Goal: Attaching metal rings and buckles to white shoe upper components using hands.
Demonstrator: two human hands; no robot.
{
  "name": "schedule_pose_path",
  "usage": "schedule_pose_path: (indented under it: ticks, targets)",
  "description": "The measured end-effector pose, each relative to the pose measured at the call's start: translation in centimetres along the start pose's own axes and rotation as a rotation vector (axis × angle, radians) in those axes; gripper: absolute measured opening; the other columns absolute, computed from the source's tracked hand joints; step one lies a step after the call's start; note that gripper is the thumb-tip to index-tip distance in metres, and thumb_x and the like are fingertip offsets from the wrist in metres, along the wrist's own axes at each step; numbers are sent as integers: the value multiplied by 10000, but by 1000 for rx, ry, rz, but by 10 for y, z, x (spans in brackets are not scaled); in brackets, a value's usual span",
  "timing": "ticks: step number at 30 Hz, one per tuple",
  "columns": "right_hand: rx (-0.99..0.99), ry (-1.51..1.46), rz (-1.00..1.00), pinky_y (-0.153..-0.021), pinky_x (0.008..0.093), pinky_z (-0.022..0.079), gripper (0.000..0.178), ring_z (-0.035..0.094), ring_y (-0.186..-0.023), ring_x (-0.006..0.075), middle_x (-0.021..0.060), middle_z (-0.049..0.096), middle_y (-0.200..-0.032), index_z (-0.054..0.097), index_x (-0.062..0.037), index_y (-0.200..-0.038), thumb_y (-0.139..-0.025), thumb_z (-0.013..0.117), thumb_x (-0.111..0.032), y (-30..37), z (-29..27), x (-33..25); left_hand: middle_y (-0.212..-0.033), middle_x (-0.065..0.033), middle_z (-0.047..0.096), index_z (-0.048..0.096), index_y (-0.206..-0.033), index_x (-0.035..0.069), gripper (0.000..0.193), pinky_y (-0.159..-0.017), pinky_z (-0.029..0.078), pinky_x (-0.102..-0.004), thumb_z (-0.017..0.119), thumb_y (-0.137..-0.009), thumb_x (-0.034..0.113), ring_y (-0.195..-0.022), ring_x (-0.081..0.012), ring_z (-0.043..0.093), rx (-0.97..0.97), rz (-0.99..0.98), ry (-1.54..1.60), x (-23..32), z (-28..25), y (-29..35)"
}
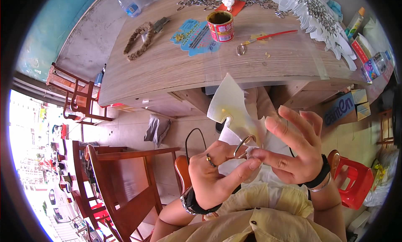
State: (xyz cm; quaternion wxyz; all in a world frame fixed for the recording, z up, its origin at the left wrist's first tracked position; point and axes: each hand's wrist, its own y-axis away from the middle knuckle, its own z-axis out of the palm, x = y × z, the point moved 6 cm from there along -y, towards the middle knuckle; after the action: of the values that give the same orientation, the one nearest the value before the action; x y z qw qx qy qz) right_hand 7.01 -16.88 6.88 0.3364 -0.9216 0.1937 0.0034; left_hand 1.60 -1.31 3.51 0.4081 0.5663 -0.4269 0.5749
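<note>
In front of my body I hold a white cut-out sheet piece point(229, 101) with a notch and yellowish smears. An oval metal ring point(244, 146) sits at its lower end, with a narrow white tab passing through it. My left hand point(220, 173) is closed on the ring and tab, thumb and fingers pinching from the left. From the right, my right hand point(295, 147) pinches the tab at the ring with thumb and a finger, its other fingers raised and spread. The exact fingertip contact is partly hidden.
On the wooden table point(167, 70) stand a red tin point(220, 27), a red-handled brush point(272, 35) and a loose metal ring point(240, 50). White pieces with rings point(318, 15) pile up at the far right. A wooden chair point(125, 183) is left; a red stool point(354, 183) is right.
</note>
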Motion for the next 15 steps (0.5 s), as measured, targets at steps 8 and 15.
schedule_pose_path:
  ticks: [8,15]
  targets:
    - [11,41,-11,-938,458,326,234,521,-1196,316,50,588,-1269,736,-301,-1005,-778,688,-271,-2,0,-1,-739,-73,679,671,-878,-60,164,-577,467,-224,709,-841,94,-647,-69,586,2,-111,-53,9,-1,-2]
    - [9,28,-17,-911,453,332,247,543,-1170,328,31,588,-1272,722,-301,-992,-747,732,-266,-7,2,-3,-604,-3,569,657,-819,-57,308,-494,347,-198,566,-947,208,-531,-48,464,12,6,-150,12,-2,-8]
